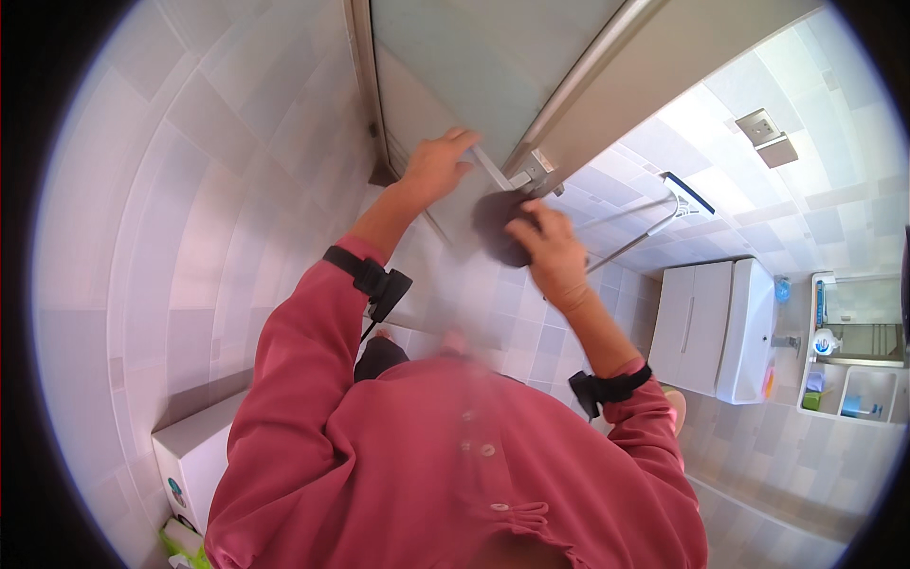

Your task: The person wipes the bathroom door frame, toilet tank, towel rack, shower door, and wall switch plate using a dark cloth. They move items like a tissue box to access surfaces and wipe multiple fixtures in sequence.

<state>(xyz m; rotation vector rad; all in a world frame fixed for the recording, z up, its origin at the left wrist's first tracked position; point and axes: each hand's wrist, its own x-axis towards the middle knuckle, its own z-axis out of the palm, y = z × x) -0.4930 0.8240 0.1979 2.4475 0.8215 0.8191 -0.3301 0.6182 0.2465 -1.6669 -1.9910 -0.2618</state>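
My right hand [552, 254] is closed on a dark brown, round, flat pad-like thing [495, 228], blurred, so its exact kind does not show. The pad is close to the metal latch [536, 173] at the edge of a door with a frosted glass panel [474, 71]. To the left of it, my left hand [440, 167] reaches to the lower part of the same door, fingers stretched out and apart, holding nothing that I can see. Whether its fingertips touch the door is hard to tell. A whitish haze blurs the middle of the view.
A squeegee with a long handle [633, 245] leans by the tiled wall at the right. Beyond it are a white washbasin cabinet [697, 327] and a mirror shelf [808, 403] with small items. An outlet [760, 128] is on the wall. A white box [194, 460] stands lower left.
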